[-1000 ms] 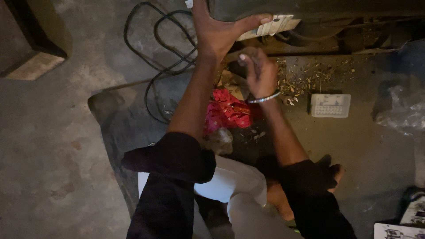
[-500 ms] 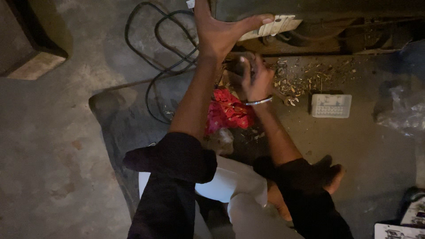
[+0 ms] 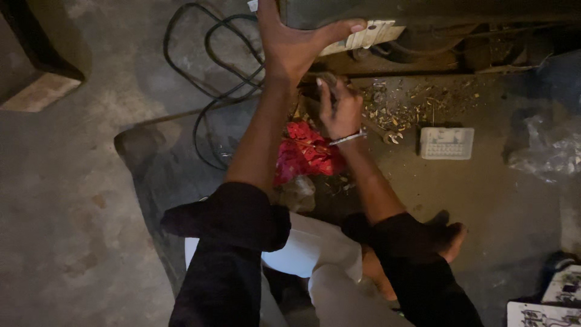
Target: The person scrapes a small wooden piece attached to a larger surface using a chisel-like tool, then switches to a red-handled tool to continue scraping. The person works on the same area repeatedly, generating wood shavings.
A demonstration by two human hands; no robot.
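A person seated on a concrete floor (image 3: 72, 200) braces the left hand (image 3: 296, 45), fingers spread flat, against the edge of a dark machine body (image 3: 423, 12), apparently to steady it. Just below, the right hand (image 3: 340, 109) clenches a small dark part, too shadowed to identify, above a red cloth (image 3: 305, 154) and scattered metal shavings (image 3: 411, 103).

Black cables (image 3: 206, 66) coiled on floor; white ridged block (image 3: 446, 143); crumpled clear plastic (image 3: 548, 154).

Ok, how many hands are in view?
2. The left hand presses against the dark machine at top; the right hand is lower, above the red cloth, gripping something unclear.
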